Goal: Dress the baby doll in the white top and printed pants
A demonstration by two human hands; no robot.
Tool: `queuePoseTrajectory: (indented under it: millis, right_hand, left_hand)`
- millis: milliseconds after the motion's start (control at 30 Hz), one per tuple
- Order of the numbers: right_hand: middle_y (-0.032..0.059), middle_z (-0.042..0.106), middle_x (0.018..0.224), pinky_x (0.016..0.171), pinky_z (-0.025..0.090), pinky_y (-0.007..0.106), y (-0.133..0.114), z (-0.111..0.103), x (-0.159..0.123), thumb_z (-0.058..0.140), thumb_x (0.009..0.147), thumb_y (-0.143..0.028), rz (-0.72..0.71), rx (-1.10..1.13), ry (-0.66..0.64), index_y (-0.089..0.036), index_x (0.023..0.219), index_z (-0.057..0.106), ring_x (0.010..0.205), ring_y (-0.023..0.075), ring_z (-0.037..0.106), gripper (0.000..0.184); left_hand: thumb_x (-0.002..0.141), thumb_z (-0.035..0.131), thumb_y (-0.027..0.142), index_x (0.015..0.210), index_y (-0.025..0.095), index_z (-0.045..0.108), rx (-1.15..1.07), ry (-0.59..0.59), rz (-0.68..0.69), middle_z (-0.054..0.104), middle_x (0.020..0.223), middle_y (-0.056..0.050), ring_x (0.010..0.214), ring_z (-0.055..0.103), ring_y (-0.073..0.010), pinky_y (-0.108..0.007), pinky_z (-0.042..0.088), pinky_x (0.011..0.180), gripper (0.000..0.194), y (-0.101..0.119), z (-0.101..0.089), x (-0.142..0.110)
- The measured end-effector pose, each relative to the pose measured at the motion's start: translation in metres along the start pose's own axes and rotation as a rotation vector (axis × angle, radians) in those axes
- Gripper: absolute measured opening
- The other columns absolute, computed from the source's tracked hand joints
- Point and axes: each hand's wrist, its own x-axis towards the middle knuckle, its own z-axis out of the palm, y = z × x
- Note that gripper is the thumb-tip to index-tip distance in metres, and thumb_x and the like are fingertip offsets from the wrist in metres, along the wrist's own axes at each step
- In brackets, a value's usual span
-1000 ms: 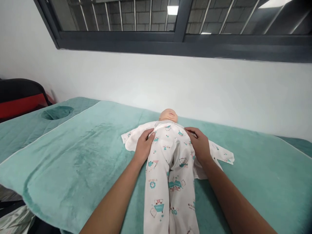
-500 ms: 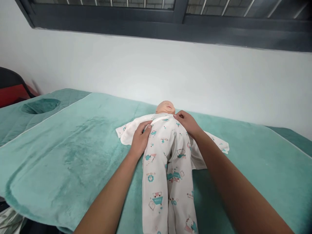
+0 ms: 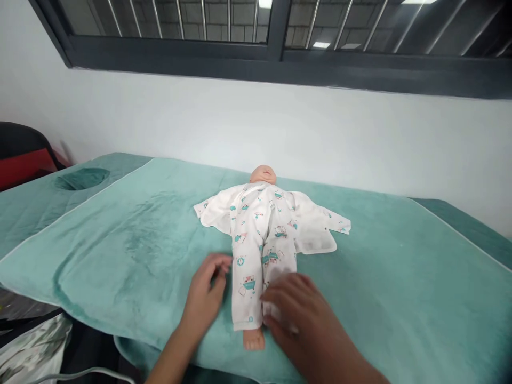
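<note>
A baby doll (image 3: 263, 174) lies on its back, head toward the wall, one bare foot (image 3: 254, 338) showing at the near end. White printed pants (image 3: 247, 250) cover its legs and reach high up the chest. Beneath them a white long-sleeved top (image 3: 316, 226) spreads out to both sides. My left hand (image 3: 208, 290) is beside the pant leg on the left, fingers curved and apart, holding nothing. Over the lower right pant leg hovers my right hand (image 3: 302, 314), slightly blurred, thumb and fingers apart; it hides that cuff and the other foot.
A teal plush cover (image 3: 140, 266) lies over the padded bed, which has a round hole (image 3: 82, 179) at far left. Behind are a white wall (image 3: 224, 122) and a dark window frame (image 3: 180, 58). A black and red chair (image 3: 28, 154) stands left; a cable (image 3: 92, 369) runs at lower left.
Both hands have left the pants' waist at the chest and come down toward the pant legs. The view has pulled back, showing the cuff and a foot.
</note>
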Motion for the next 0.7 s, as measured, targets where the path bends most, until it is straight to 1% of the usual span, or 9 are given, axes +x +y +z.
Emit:
queuePoseTrajectory:
  millis: [67, 100, 133, 200, 300, 400, 533, 600, 700]
  right_hand:
    - [0.0037, 0.067, 0.097, 0.093, 0.038, 0.046, -0.019, 0.012, -0.016, 0.061, 0.077, -0.012, -0.033, -0.149, -0.030, -0.024, 0.103, 0.058, 0.092, 0.0251, 0.058, 0.029]
    - [0.0053, 0.067, 0.098, 0.093, 0.038, 0.047, -0.025, 0.018, -0.019, 0.061, 0.076, -0.011, -0.023, -0.212, -0.020, -0.022, 0.105, 0.057, 0.093, 0.0269, 0.058, 0.032]
    - [0.0063, 0.066, 0.096, 0.092, 0.038, 0.048, -0.029, 0.025, -0.020, 0.061, 0.075, -0.010, -0.005, -0.258, -0.010, -0.021, 0.104, 0.057, 0.093, 0.0279, 0.058, 0.031]
    - [0.0061, 0.065, 0.090, 0.088, 0.039, 0.047, -0.033, 0.035, -0.017, 0.060, 0.076, -0.009, 0.040, -0.301, -0.001, -0.021, 0.096, 0.058, 0.089, 0.0272, 0.057, 0.023]
    - [0.0036, 0.063, 0.081, 0.083, 0.039, 0.043, -0.036, 0.044, -0.010, 0.057, 0.080, -0.008, 0.084, -0.289, 0.021, -0.021, 0.082, 0.056, 0.082, 0.0237, 0.055, 0.013]
    - [0.0023, 0.061, 0.080, 0.082, 0.037, 0.041, -0.038, 0.044, -0.010, 0.053, 0.082, -0.006, 0.097, -0.252, 0.064, -0.021, 0.078, 0.054, 0.081, 0.0218, 0.053, 0.016]
    - [0.0010, 0.059, 0.082, 0.086, 0.037, 0.041, -0.045, 0.043, -0.021, 0.052, 0.079, -0.004, 0.096, -0.138, 0.100, -0.021, 0.081, 0.053, 0.084, 0.0209, 0.051, 0.018]
    - [0.0011, 0.057, 0.081, 0.089, 0.036, 0.042, -0.051, 0.046, -0.029, 0.050, 0.079, -0.005, 0.097, -0.082, 0.146, -0.021, 0.081, 0.052, 0.084, 0.0208, 0.050, 0.017]
    - [0.0017, 0.057, 0.079, 0.087, 0.039, 0.042, -0.062, 0.052, -0.038, 0.046, 0.080, -0.006, 0.103, -0.009, 0.255, -0.022, 0.082, 0.052, 0.080, 0.0207, 0.052, 0.017]
  left_hand:
    - [0.091, 0.044, 0.021, 0.112, 0.023, 0.059, 0.016, -0.114, -0.011, 0.061, 0.106, -0.006, 0.096, 0.059, -0.0185, -0.033, 0.049, 0.086, 0.026, 0.001, -0.001, -0.045]
    - [0.089, 0.047, 0.021, 0.118, 0.025, 0.056, 0.042, -0.148, -0.020, 0.059, 0.113, -0.007, 0.101, 0.059, -0.0194, -0.034, 0.050, 0.088, 0.030, 0.002, 0.000, -0.063]
    - [0.087, 0.050, 0.020, 0.123, 0.026, 0.052, 0.070, -0.153, -0.021, 0.057, 0.119, -0.008, 0.106, 0.058, -0.0204, -0.036, 0.050, 0.091, 0.036, 0.003, 0.003, -0.078]
    - [0.084, 0.056, 0.021, 0.130, 0.027, 0.046, 0.137, -0.098, -0.017, 0.054, 0.126, -0.008, 0.114, 0.055, -0.0223, -0.039, 0.049, 0.095, 0.047, 0.005, 0.012, -0.096]
    - [0.084, 0.055, 0.021, 0.131, 0.025, 0.045, 0.230, 0.031, 0.006, 0.054, 0.124, -0.009, 0.114, 0.055, -0.0233, -0.043, 0.049, 0.096, 0.048, 0.007, 0.026, -0.101]
    - [0.086, 0.051, 0.020, 0.128, 0.022, 0.049, 0.298, 0.098, 0.039, 0.057, 0.117, -0.010, 0.106, 0.059, -0.0232, -0.044, 0.051, 0.090, 0.042, 0.010, 0.033, -0.096]
    - [0.088, 0.049, 0.024, 0.119, 0.020, 0.055, 0.314, 0.176, 0.070, 0.057, 0.109, -0.010, 0.100, 0.061, -0.0224, -0.040, 0.054, 0.084, 0.032, 0.015, 0.030, -0.096]
    - [0.088, 0.050, 0.026, 0.114, 0.019, 0.057, 0.305, 0.212, 0.083, 0.058, 0.106, -0.010, 0.097, 0.062, -0.0220, -0.039, 0.055, 0.082, 0.027, 0.016, 0.027, -0.098]
    - [0.088, 0.047, 0.022, 0.112, 0.020, 0.057, 0.292, 0.194, 0.096, 0.059, 0.102, -0.008, 0.093, 0.063, -0.0205, -0.036, 0.056, 0.079, 0.026, 0.016, 0.022, -0.101]
